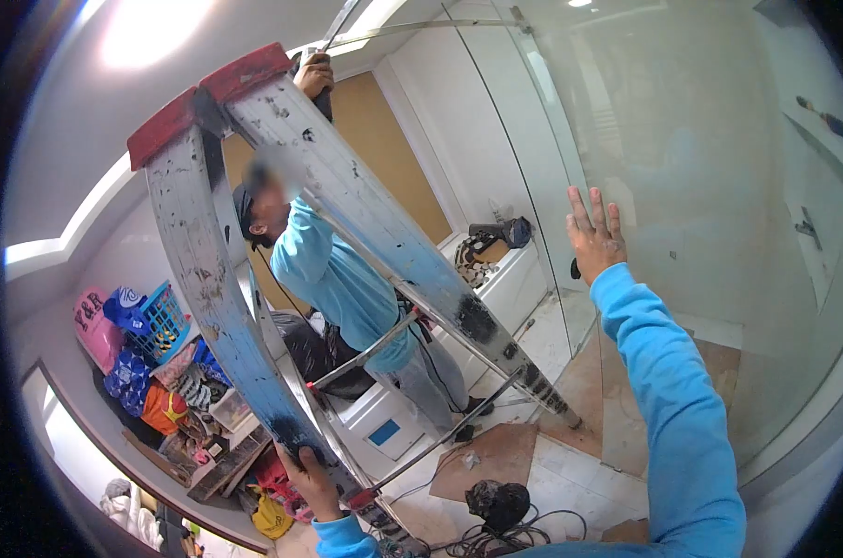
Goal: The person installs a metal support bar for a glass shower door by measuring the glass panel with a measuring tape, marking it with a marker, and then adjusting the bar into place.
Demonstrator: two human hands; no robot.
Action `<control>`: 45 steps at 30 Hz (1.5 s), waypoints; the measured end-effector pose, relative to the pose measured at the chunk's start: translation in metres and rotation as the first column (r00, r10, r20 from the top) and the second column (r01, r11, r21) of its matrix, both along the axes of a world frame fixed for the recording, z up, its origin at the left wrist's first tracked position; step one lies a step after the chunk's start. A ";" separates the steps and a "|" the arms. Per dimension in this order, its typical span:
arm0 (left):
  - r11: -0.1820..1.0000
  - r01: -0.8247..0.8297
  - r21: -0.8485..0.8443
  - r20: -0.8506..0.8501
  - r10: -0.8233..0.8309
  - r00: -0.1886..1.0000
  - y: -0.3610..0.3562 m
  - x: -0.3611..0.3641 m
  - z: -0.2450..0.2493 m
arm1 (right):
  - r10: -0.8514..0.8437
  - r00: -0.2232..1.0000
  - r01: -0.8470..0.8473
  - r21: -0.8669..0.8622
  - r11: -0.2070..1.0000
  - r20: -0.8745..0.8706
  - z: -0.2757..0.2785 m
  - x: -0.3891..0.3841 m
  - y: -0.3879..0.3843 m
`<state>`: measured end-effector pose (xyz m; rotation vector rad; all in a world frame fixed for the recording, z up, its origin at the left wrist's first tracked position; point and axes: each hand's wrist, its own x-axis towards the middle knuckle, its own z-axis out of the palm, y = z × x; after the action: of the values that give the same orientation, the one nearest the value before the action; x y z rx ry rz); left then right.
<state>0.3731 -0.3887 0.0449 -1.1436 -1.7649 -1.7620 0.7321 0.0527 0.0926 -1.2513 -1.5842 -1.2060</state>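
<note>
A paint-spattered stepladder with a red top stands tilted across the view. My left hand is wrapped round the lower part of its near rail, at the bottom centre-left. My right hand is raised with its fingers spread, flat against or just in front of a glass panel on the right; it holds nothing. Behind the ladder a co-worker in a light blue top and cap reaches up, one hand round a dark tool near the ladder's top.
A white bathtub behind the ladder has a bag and other items on its edge. Cables and a dark bundle lie on the floor beside brown sheets. Shelves at left hold a blue basket, bags and several clothes.
</note>
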 end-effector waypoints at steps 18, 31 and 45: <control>0.998 0.042 -0.040 0.039 -0.041 0.998 -0.006 0.003 0.006 | -0.032 0.999 0.032 0.022 0.999 0.010 0.000 0.006 -0.006; 0.995 0.095 -0.037 0.070 -0.092 0.993 -0.008 0.004 0.005 | -0.056 0.998 0.056 0.047 0.997 0.007 -0.002 0.005 -0.001; 0.995 -0.032 -0.091 -0.011 0.031 0.999 -0.009 0.011 0.006 | -0.046 0.998 0.045 0.028 0.999 0.033 -0.002 0.019 -0.010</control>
<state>0.3843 -0.3975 0.0505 -1.1519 -1.8650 -1.6704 0.7508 0.0427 0.0907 -1.2618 -1.5664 -1.2791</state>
